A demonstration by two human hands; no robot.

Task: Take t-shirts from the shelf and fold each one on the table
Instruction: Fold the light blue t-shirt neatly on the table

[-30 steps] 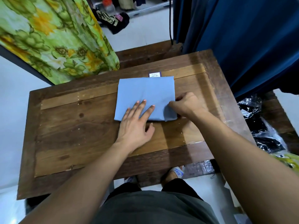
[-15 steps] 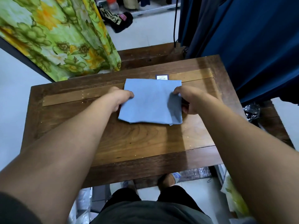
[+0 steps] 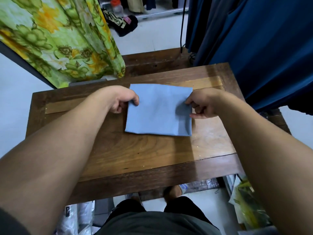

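Note:
A light blue t-shirt (image 3: 159, 111), folded into a compact rectangle, lies in the middle of the wooden table (image 3: 118, 153). My left hand (image 3: 122, 100) grips its left edge with curled fingers. Opposite it, my right hand (image 3: 202, 105) pinches the right edge between thumb and fingers. Both forearms reach in from the bottom corners of the view. The shirt's near edge lies flat on the wood.
A green and yellow floral cloth (image 3: 55, 36) hangs at the back left. Dark blue garments (image 3: 254, 44) hang at the back right, over the table's corner. Plastic-wrapped packages (image 3: 250, 206) lie on the floor at the lower right. A dark garment (image 3: 123, 24) lies on the far floor.
My left hand lifted off the shirt's front and went to its left edge. My right hand slid up the right edge. The white tag at the far edge is no longer visible.

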